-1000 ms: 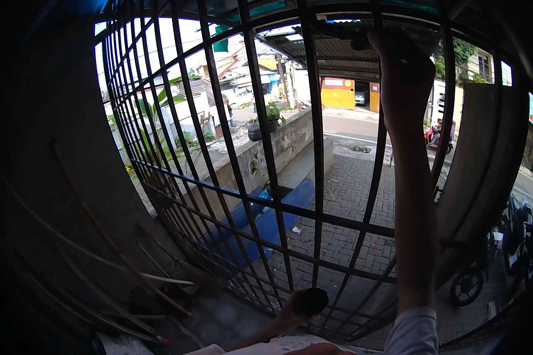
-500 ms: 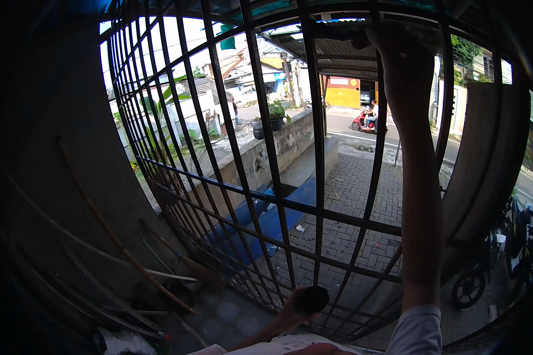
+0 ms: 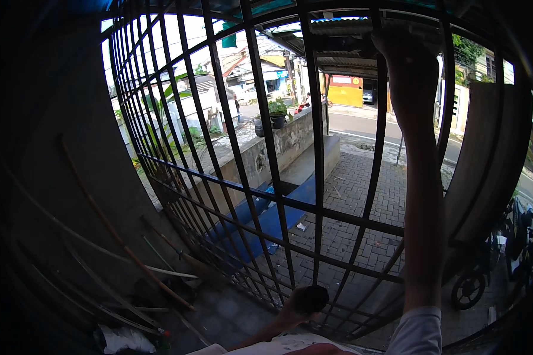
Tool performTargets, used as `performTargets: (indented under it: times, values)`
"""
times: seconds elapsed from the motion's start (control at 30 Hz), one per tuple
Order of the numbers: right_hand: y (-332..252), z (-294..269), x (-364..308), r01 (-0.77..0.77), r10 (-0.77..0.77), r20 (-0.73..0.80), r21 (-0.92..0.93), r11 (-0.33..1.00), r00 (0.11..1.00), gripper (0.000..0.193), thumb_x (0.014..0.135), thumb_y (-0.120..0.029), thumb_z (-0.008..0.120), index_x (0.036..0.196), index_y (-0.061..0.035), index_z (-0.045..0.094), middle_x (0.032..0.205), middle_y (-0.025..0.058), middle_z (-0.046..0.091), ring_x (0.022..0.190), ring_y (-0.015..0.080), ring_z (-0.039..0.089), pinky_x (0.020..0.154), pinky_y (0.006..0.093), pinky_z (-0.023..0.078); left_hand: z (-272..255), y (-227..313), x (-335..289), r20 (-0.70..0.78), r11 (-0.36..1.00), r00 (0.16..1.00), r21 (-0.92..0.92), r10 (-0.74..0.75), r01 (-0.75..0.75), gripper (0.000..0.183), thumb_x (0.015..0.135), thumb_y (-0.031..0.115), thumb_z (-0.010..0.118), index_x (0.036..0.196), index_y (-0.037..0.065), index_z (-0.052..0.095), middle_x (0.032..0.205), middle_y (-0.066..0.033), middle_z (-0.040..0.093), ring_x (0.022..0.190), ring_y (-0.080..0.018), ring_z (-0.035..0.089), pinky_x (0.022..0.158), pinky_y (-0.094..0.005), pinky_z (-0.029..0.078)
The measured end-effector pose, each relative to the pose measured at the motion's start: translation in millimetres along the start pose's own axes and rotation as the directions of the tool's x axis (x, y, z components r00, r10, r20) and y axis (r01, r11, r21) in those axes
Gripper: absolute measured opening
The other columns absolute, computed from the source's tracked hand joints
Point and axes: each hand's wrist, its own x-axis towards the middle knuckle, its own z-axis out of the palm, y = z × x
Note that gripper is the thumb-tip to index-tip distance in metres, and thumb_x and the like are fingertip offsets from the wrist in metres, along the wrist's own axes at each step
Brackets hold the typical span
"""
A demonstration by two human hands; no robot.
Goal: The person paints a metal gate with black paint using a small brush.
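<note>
Tall dark metal bars (image 3: 319,177) form a grille in front of me. My right hand (image 3: 405,56) is raised to its upper part, dim against the roof, with the fingers closed. A dark elongated thing (image 3: 344,44) reaches left from it, close to the bars; its kind is too dark to make out. Low down at the bottom centre, my left hand (image 3: 290,313) is wrapped round a dark, round-topped container (image 3: 312,300). What the container has inside cannot be seen.
Poles and sticks (image 3: 103,228) lean by the dark wall on the left, above a white plastic bag (image 3: 124,340). Beyond the bars lie paving, blue boards (image 3: 287,216), a low wall with a potted plant (image 3: 278,112), and a road. A motorbike wheel (image 3: 469,290) shows at right.
My right hand has shifted slightly right and down with the dark elongated thing. My left hand stays put. Outside, the red scooter has travelled left along the road, partly behind the plant and wall.
</note>
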Motion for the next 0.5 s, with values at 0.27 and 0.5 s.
performTargets:
  times: [0.27, 0.5]
  values:
    - [-20.1, 2.9, -5.8, -0.154, 0.166, -0.050, 0.187, 0.970, 0.985, 0.024, 0.094, -0.034, 0.075, 0.102, -0.0118, 0.077, 0.097, 0.0057, 0.072, 0.088, 0.0217, 0.072, 0.081, 0.0371, 0.054, 1.8, -2.4, -2.1, -0.030, 1.000, 0.999, 0.014, 0.010, -0.009, 0.080, 0.077, 0.006, 0.089, 0.142, 0.008, 0.043, 0.134, -0.0117, 0.058, 0.124, -0.0202, 0.059, 0.103, -0.0365, 0.051]
    - [-23.6, -1.8, -8.9, -0.195, 0.199, 0.008, 0.228, 0.954, 0.980, 0.024, 0.094, -0.033, 0.075, 0.105, -0.0116, 0.076, 0.102, 0.0059, 0.076, 0.094, 0.0194, 0.073, 0.082, 0.0389, 0.055, 2.3, -5.8, 0.5, -0.017, 0.999, 0.999, -0.018, 0.040, -0.040, 0.080, 0.077, 0.005, 0.089, 0.143, 0.007, 0.042, 0.134, -0.0114, 0.058, 0.123, -0.0197, 0.059, 0.102, -0.0361, 0.052]
